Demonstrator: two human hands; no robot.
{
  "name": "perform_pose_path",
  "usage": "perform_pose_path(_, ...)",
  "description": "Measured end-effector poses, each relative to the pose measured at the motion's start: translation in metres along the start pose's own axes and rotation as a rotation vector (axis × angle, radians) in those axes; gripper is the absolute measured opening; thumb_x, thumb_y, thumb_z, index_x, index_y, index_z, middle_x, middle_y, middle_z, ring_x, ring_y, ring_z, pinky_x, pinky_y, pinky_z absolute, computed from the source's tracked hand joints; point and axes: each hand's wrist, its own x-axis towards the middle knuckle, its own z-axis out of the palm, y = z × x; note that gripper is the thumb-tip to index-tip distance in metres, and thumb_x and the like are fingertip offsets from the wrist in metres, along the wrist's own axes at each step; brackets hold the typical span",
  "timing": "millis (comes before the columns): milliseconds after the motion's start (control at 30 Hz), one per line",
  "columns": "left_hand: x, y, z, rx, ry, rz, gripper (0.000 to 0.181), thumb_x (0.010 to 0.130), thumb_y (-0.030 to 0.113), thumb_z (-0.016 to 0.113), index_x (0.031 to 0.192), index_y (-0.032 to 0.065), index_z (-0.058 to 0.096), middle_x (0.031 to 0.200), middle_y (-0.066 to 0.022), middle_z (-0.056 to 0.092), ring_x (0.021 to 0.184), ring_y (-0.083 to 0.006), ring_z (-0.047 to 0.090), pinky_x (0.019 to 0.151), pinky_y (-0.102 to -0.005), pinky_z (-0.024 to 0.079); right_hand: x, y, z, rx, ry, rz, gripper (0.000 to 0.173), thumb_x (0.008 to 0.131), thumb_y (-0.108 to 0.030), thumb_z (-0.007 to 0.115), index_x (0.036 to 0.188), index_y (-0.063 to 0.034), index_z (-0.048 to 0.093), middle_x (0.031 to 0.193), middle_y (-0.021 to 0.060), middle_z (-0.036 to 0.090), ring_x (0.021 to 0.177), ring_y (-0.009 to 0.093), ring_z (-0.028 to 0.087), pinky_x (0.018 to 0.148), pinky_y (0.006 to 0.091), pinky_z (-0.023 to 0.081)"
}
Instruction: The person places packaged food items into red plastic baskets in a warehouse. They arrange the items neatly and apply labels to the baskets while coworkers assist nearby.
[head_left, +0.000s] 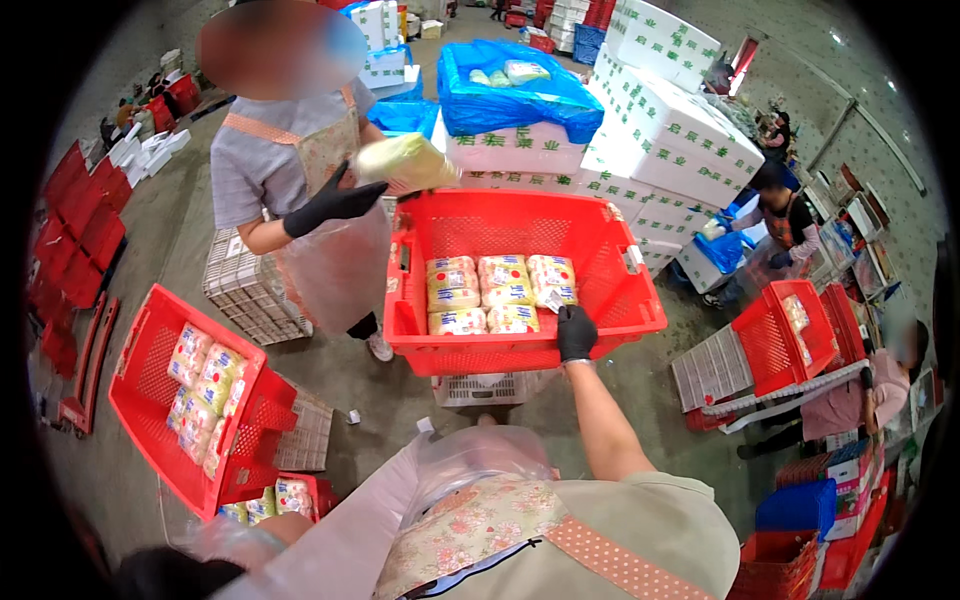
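Observation:
My right hand, in a black glove, is at the near rim of a red plastic crate. Its fingers close on a small white printed label, which overlaps a wrapped vegetable pack. Several similar packs lie in two rows inside, with bare crate floor beside them. My left hand is not in view; a dark, blurred shape at the lower left is unclear. Across the crate, a co-worker in black gloves handles a pale green, plastic-wrapped vegetable, blurred by motion.
A second red crate of packs tilts at left on a pale crate. White foam boxes stack behind, one topped by blue plastic sheeting. Pale crates stand by the co-worker. Other people work at right near more red crates.

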Motion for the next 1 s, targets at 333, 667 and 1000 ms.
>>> perform_pose_path(333,-0.011,-0.013,0.008,-0.021,-0.061,-0.031,0.028,0.086,0.022,0.045,0.098,0.0011,0.058,0.085,-0.0091,0.06,0.075,-0.0194,0.057,0.065,-0.0283,0.043,-0.001,0.011,-0.012,0.004,-0.078,0.085,0.025,0.077,-0.032,0.051,0.071,-0.0089,0.061,0.073,0.0137,0.06,0.067,0.033,0.058,0.06,0.0438,0.044)
perform_pose_path(667,-0.003,-0.043,0.02,-0.048,-0.39,-0.053,0.028,0.084,0.016,0.045,0.105,-0.0001,0.054,0.094,-0.0084,0.058,0.081,-0.0179,0.056,0.07,-0.0281,0.043,-0.001,0.023,-0.016,-0.063,-0.103,0.085,0.025,0.078,-0.034,0.051,0.075,-0.0109,0.062,0.072,0.0121,0.061,0.066,0.031,0.058,0.06,0.0428,0.045)
perform_pose_path(1000,-0.036,-0.079,-0.002,0.31,0.172,-0.021,0.032,0.082,0.009,0.046,0.111,-0.0013,0.05,0.102,-0.0077,0.056,0.087,-0.0165,0.054,0.076,-0.0279,0.042,-0.005,0.034,-0.019,-0.049,-0.13,0.054,0.024,0.078,-0.032,0.052,0.074,-0.0104,0.062,0.071,0.011,0.06,0.065,0.031,0.057,0.059,0.0423,0.044)
